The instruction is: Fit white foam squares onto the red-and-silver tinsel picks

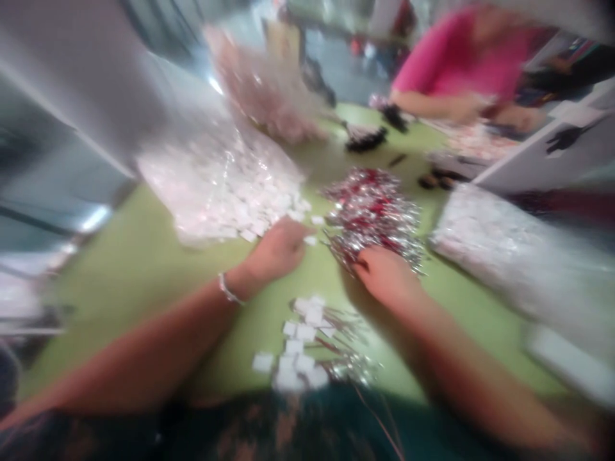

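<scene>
Silver-and-red strands (372,205) are lying in a loose, glinting heap on the green worktop (120,262), just right of the middle. The near edge of the heap is being touched by the right hand (389,275). Its fingers are being kept curled, but whether a strand is being pinched in that grip cannot be told through the blur. By their look, the strands are being judged light, thin and rather slick, apt to tangle; hold is probably being taken best at a loose end along the rim, with a fingertip pinch.

Just left of the heap, small white pieces (273,205) are being spread at the mouth of a plastic bag (192,186). Their near edge is being met by the left hand (283,246), its fingers bent; whether a piece is being gripped cannot be told. The pieces are being judged light and flat, best lifted by an edge.

Nearer the body, white tags (293,368) are lying in a cluster beside more strands. To the right, a white packet (509,243) is resting. Beyond, a co-worker in pink (451,64) is being seen at the worktop.
</scene>
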The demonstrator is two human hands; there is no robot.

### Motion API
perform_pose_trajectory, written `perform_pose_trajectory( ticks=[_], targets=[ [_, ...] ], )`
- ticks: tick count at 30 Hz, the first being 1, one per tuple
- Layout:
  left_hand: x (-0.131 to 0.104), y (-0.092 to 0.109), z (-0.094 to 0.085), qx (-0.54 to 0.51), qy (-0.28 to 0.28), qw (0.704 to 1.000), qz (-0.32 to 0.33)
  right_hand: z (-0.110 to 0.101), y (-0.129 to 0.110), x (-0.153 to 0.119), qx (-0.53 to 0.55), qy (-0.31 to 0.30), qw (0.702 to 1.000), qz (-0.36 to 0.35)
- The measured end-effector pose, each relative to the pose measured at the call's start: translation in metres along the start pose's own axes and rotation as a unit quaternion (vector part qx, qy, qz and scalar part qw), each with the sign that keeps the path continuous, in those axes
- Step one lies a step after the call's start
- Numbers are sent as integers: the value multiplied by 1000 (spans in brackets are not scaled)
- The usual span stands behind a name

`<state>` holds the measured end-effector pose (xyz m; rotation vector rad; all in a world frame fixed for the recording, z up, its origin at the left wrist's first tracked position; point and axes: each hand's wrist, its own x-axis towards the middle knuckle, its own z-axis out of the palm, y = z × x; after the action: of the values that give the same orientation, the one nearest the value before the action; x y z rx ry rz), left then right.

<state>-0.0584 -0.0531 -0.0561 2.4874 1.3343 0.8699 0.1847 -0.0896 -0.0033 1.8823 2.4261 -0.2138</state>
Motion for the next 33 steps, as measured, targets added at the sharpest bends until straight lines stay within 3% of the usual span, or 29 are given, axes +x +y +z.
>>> perform_pose_trajectory(
  ticks=[3,7,10,13,16,18,20,24,28,30,33],
  targets=[
    [1,4,-1,33,-14,999,-14,6,-3,0,24,13,1000,-9],
    [1,6,1,45,-45,998,-4,0,-2,-1,133,69,989,-4],
    [-1,11,1,4,-31,999,-20,-7,-7,-4,247,51,968,6],
    [-3,23,-3,-117,-16,990,-79,-11,-16,-6,339,5,941,3],
    [-4,35,-4,-314,-47,935,-158,-12,-21,-7,381,-3,924,12],
    [-5,38,-3,-396,-71,895,-193,-12,-22,-7,385,-10,923,9],
    [-6,37,-2,-422,-81,878,-209,-13,-21,-7,379,-11,925,4],
    [-5,36,-5,-427,-95,875,-209,-11,-17,-6,348,-7,937,-13],
    [-5,36,-10,-438,-109,876,-168,-6,-14,-6,247,6,968,-48],
    [-6,36,-10,-446,-140,870,-157,-4,-15,-8,205,7,976,-68],
    [-7,32,-7,-464,-195,844,-186,-1,-19,-10,225,6,971,-77]
  ],
)
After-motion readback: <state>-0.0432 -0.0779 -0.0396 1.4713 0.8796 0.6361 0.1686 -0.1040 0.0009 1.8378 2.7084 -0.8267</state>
